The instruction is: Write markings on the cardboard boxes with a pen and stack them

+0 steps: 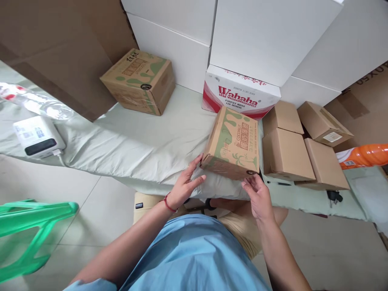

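Observation:
A brown cardboard box [232,141] with green print and the word COCONUT lies in front of me near the edge of the cloth-covered surface. My left hand [184,186], a red cord around its wrist, is at the box's near left corner. Its fingertips reach that corner, and the thumb stands apart from the fingers. At the near right corner is my right hand [257,196], with loosely bent fingers and the thumb separate. Some of its fingertips are hard to see against the box's lower edge. Neither hand is wrapped around the box.
A similar printed box [139,83] stands farther back left. Behind the near box is a white-and-red Wahaha carton [239,93]. Several plain boxes [287,155] and an orange bottle [363,155] are right. A power bank [39,135], clear bottle [39,101] and green stool [33,234] are left.

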Available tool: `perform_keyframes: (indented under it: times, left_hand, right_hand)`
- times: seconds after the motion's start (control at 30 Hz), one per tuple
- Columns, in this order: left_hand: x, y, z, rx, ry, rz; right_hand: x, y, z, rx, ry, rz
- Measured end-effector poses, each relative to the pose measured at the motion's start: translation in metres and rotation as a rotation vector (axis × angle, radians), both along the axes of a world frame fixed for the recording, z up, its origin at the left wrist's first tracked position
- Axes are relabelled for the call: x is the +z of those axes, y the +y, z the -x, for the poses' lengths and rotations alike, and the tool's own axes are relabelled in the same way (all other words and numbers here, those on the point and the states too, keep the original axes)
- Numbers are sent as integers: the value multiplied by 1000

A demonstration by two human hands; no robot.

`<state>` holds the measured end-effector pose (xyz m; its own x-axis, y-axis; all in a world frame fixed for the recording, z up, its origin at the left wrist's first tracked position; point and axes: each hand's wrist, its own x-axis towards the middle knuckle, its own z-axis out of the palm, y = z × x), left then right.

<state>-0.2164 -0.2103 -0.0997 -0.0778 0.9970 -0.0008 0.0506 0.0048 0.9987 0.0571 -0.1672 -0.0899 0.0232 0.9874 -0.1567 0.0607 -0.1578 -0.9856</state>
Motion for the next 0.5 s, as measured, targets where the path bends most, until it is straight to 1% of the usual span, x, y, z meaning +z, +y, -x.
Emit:
perform_keyframes:
  times: [0.03,0.1,0.17,0.23,0.27,0.33,0.4,0.5]
  left_hand:
    - [12,-8,3,21,40,-65]
    - [40,-26,9,56,165,-254]
    - [68,-43,9,35,318,-475]
    - [88,-54,4,18,450,-640]
    - [95,-57,0,26,522,-683]
    - [100,-59,-8,54,660,-720]
    - [98,-56,-14,67,753,-731]
    - [93,-51,-17,37,781,-765]
  right_hand:
    - [4,-2,4,6,53,14]
    - [11,-7,14,52,176,52]
    - [14,-13,28,98,312,121]
    - [12,-20,42,129,418,219]
    - [10,-23,48,143,454,263]
    - [5,-28,57,176,490,321]
    - [-1,-33,62,200,495,335]
    - [-7,-38,62,210,486,333]
